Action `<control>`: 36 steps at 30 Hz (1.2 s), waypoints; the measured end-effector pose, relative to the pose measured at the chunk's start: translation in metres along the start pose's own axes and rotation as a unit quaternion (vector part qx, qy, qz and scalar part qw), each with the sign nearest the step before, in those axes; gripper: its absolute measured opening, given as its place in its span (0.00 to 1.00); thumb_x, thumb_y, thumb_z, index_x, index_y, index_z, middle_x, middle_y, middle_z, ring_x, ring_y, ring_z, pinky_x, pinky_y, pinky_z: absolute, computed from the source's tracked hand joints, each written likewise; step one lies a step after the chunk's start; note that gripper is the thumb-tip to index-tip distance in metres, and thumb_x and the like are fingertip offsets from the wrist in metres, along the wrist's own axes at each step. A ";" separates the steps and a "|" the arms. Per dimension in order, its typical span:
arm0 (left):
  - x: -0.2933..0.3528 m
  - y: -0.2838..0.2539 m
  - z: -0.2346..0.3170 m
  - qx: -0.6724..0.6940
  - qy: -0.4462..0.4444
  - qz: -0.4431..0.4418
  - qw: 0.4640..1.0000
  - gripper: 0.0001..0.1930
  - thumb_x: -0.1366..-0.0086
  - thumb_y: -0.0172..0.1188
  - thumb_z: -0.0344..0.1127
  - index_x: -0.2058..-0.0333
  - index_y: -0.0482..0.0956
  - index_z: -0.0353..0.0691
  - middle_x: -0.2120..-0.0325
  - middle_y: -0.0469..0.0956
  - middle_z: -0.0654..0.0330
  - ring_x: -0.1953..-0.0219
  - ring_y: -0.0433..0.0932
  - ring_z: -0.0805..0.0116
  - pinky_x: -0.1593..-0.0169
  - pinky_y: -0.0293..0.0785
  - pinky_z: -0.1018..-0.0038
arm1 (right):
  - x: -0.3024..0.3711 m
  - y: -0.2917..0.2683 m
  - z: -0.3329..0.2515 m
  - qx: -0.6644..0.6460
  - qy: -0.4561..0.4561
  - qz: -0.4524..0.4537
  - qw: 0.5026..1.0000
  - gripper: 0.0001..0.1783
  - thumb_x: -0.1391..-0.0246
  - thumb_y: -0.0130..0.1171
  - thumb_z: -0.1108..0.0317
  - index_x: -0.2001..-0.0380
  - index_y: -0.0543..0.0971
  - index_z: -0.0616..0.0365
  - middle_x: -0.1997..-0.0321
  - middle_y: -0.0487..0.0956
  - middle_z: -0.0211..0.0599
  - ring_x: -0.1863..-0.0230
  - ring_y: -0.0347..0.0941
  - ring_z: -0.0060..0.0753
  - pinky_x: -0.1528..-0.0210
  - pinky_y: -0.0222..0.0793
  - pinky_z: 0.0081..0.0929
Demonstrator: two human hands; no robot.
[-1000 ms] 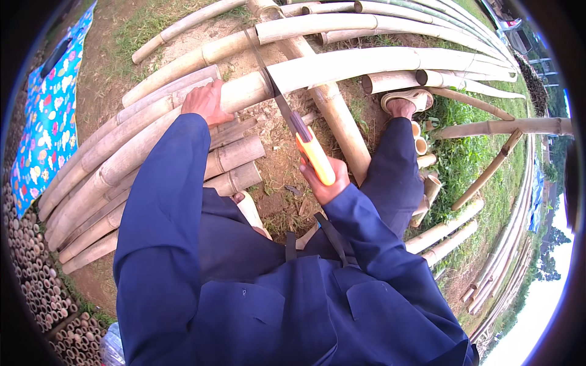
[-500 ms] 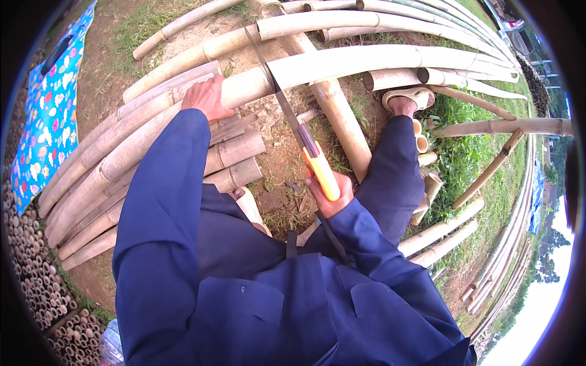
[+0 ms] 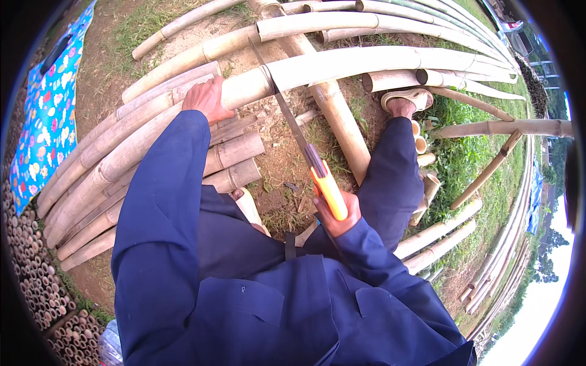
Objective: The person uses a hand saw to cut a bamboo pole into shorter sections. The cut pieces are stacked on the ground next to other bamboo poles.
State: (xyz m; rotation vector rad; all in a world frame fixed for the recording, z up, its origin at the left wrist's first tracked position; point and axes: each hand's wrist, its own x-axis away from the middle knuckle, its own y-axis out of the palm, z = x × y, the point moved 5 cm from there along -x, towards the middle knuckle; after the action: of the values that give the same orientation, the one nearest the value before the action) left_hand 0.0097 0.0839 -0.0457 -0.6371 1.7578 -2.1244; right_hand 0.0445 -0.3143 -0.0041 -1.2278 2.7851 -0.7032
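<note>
- Handsaw (image 3: 296, 130) with a thin dark blade (image 3: 287, 112) and an orange-yellow handle (image 3: 331, 194) lies slantwise across a thick, pale bamboo pole (image 3: 360, 66); its tip points away from the person.
- Right hand (image 3: 344, 215): the grip is wrapped around the handle, on the near side of the pole and well apart from it.
- Left hand (image 3: 206, 100): the grip is curled over the same pole, holding it just to the left of the blade, with the thumb on the near side.
- The blade touches the pole between the left hand and a bamboo crosspiece (image 3: 339, 116) that runs under the pole; how deep the blade sits cannot be told.
- More long poles (image 3: 88, 161) lie close together at the left, and two thick bamboo ends (image 3: 234, 152) show just nearer the person than the left hand, above bare earth (image 3: 274, 183).
- A blue flowered cloth (image 3: 52, 116) hangs or lies at the far left, which is unclear; below it sits a stack of short bamboo pieces (image 3: 38, 271), with a clear plastic bottle (image 3: 110, 343) near its lower end.
- A pale clog (image 3: 422, 100) covers the right foot, beside green plants (image 3: 455, 177).
</note>
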 end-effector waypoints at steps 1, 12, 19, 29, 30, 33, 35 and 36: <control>0.000 -0.001 0.001 0.002 0.003 0.009 1.000 0.40 0.55 0.77 0.51 0.45 0.74 0.37 0.55 0.83 0.42 0.52 0.83 0.41 0.46 0.79 0.53 | 0.034 -0.010 0.005 0.006 -0.026 0.002 1.000 0.07 0.41 0.67 0.72 0.62 0.84 0.64 0.80 0.79 0.39 0.77 0.80 0.35 0.70 0.73 0.35; -0.015 -0.016 0.004 0.015 0.025 0.021 0.999 0.39 0.55 0.77 0.51 0.46 0.74 0.36 0.57 0.84 0.43 0.52 0.83 0.41 0.46 0.78 0.53 | -0.078 0.023 0.011 -0.035 -0.020 0.010 0.999 0.15 0.39 0.69 0.64 0.74 0.78 0.64 0.84 0.72 0.39 0.81 0.68 0.30 0.73 0.66 0.38; -0.006 -0.001 0.003 -0.011 0.014 0.016 1.000 0.39 0.55 0.78 0.51 0.47 0.74 0.37 0.55 0.83 0.42 0.52 0.83 0.41 0.46 0.79 0.52 | 0.012 -0.008 -0.009 0.019 -0.005 -0.009 1.000 0.13 0.41 0.66 0.73 0.54 0.85 0.65 0.74 0.84 0.45 0.71 0.86 0.40 0.63 0.78 0.32; 0.002 0.002 -0.002 0.004 0.001 0.005 1.000 0.38 0.55 0.77 0.50 0.47 0.75 0.39 0.54 0.83 0.43 0.51 0.83 0.41 0.45 0.79 0.53 | 0.030 -0.006 0.010 -0.007 0.007 0.006 1.000 0.06 0.38 0.67 0.71 0.62 0.85 0.63 0.80 0.80 0.37 0.76 0.79 0.30 0.69 0.73 0.32; -0.002 0.000 -0.004 -0.002 0.000 0.009 1.000 0.38 0.55 0.77 0.50 0.47 0.75 0.39 0.54 0.83 0.43 0.51 0.83 0.41 0.45 0.79 0.53 | 0.056 -0.016 -0.012 -0.008 0.008 0.017 1.000 0.09 0.39 0.67 0.72 0.57 0.86 0.64 0.79 0.81 0.38 0.75 0.81 0.31 0.68 0.75 0.32; -0.008 0.004 -0.001 -0.006 0.000 -0.012 1.000 0.38 0.55 0.77 0.50 0.47 0.75 0.39 0.55 0.84 0.42 0.52 0.83 0.39 0.45 0.78 0.52 | 0.042 -0.016 -0.003 -0.005 -0.012 0.001 1.000 0.12 0.39 0.66 0.72 0.53 0.85 0.65 0.79 0.80 0.39 0.76 0.81 0.33 0.68 0.75 0.32; -0.012 0.002 0.004 -0.003 0.015 -0.002 1.000 0.38 0.55 0.77 0.50 0.47 0.75 0.39 0.56 0.84 0.42 0.52 0.83 0.40 0.46 0.78 0.52 | -0.049 0.013 0.007 0.003 -0.013 0.051 0.999 0.10 0.40 0.67 0.69 0.71 0.82 0.66 0.83 0.75 0.41 0.82 0.71 0.30 0.74 0.68 0.35; -0.017 -0.002 0.013 -0.002 0.028 0.008 1.000 0.38 0.55 0.77 0.50 0.47 0.75 0.39 0.56 0.84 0.42 0.52 0.83 0.40 0.46 0.78 0.52 | -0.105 0.023 0.007 -0.049 -0.023 0.039 0.998 0.16 0.40 0.69 0.66 0.77 0.78 0.65 0.85 0.72 0.41 0.83 0.66 0.30 0.75 0.64 0.37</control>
State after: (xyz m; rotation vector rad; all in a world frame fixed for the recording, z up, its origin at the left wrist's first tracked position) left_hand 0.0307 0.0821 -0.0445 -0.5678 1.7908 -2.1477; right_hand 0.1024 -0.2294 -0.0370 -1.1265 2.8436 -0.5316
